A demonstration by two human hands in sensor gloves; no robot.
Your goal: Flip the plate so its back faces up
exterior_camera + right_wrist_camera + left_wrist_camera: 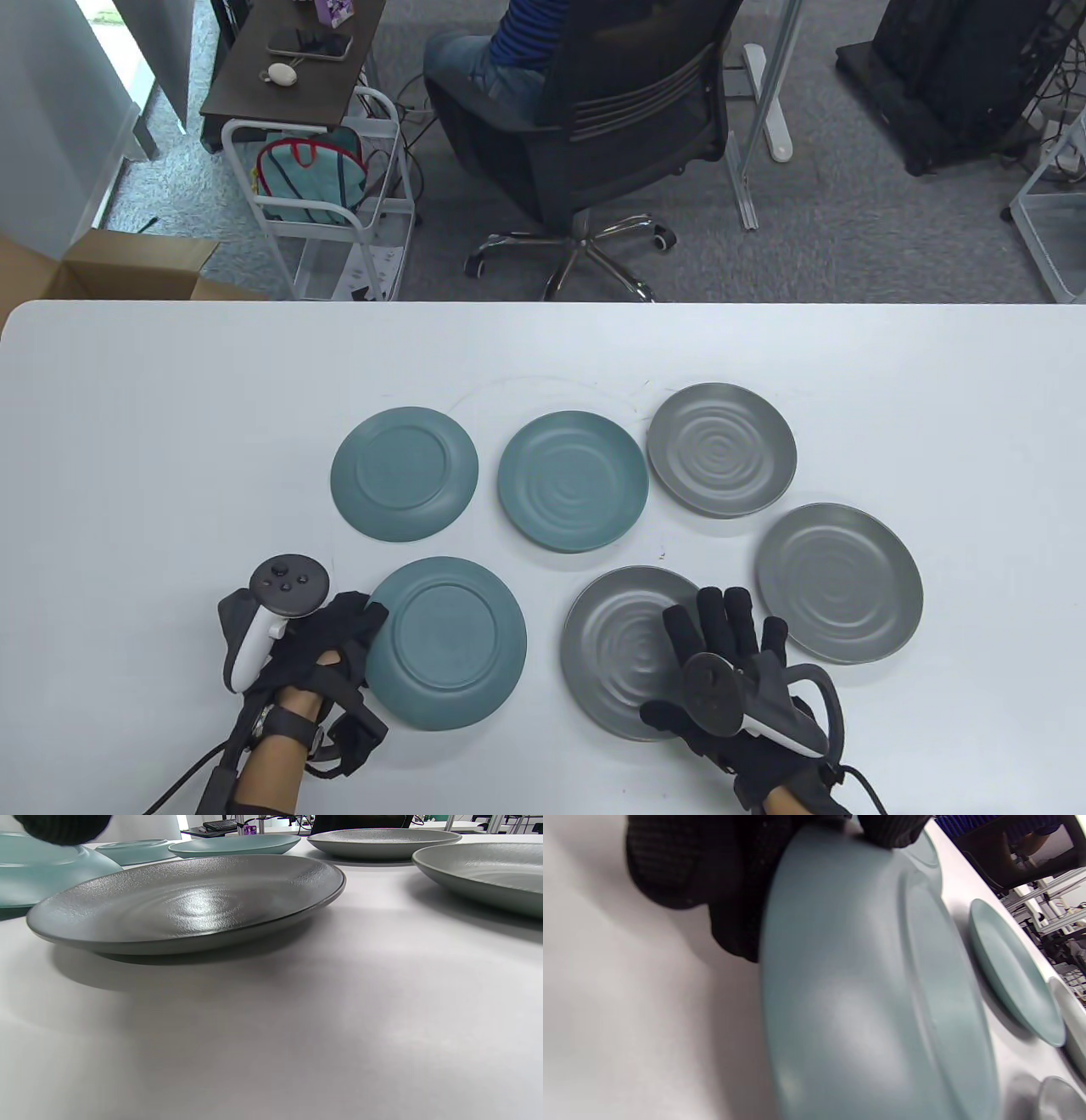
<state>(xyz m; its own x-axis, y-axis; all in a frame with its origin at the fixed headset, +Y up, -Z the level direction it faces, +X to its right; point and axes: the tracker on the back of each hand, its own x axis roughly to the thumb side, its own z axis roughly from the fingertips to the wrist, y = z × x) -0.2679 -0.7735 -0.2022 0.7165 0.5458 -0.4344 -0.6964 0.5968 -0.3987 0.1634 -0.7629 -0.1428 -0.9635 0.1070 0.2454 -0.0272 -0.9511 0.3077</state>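
Six plates lie on the white table (170, 441). The near teal plate (450, 643) is back up, its foot ring showing. My left hand (366, 632) grips its left rim; in the left wrist view my fingers (729, 895) wrap that rim, and the plate (861, 1005) looks slightly tilted. The near grey plate (624, 654) is face up with ripple rings. My right hand (728, 624) is open, fingers spread flat over its right part; I cannot tell if it touches. The right wrist view shows this plate (186, 904) just ahead.
A second teal plate (403, 474) lies back up. A teal plate (573, 481) and two grey plates (721, 461) (838, 581) lie face up, close together. An office chair (594, 110) and a cart (322, 212) stand beyond the far table edge.
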